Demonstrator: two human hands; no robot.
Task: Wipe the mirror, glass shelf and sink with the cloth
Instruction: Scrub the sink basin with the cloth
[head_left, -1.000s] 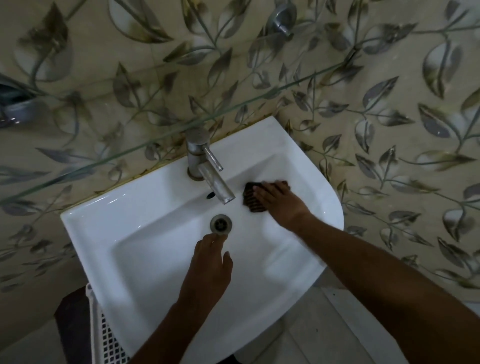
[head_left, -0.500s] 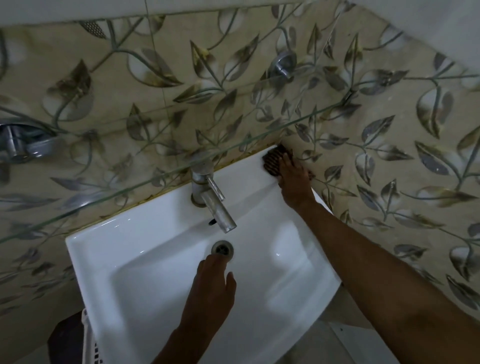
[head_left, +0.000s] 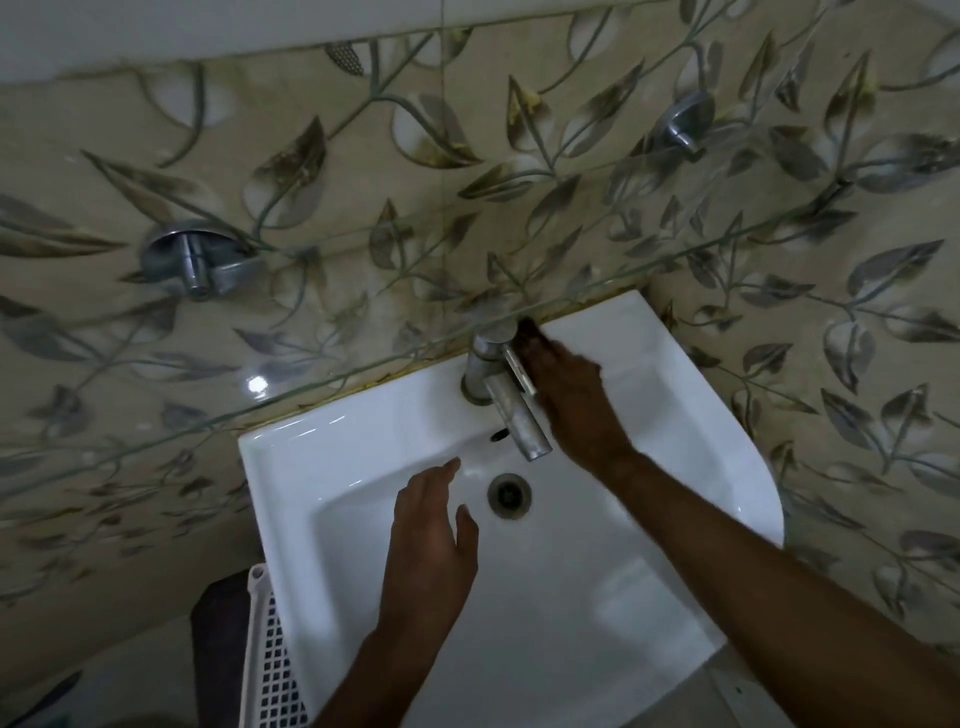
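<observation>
Leaf-patterned tile wall (head_left: 857, 364) behind white sink (head_left: 322, 467). Left hand (head_left: 431, 535) flat, fingers relaxed, inside basin beside drain (head_left: 509, 493). Tap (head_left: 498, 384) centre. Right hand (head_left: 566, 400) presses dark cloth (head_left: 530, 328) against sink's back ledge, just beside tap.

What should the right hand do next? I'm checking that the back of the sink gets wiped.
Probably slide the cloth round behind the tap and along the back ledge of the sink. The right hand presses it against the tap's right side, so the ledge left of the tap looks not yet reached. The left hand rests in the basin.
</observation>
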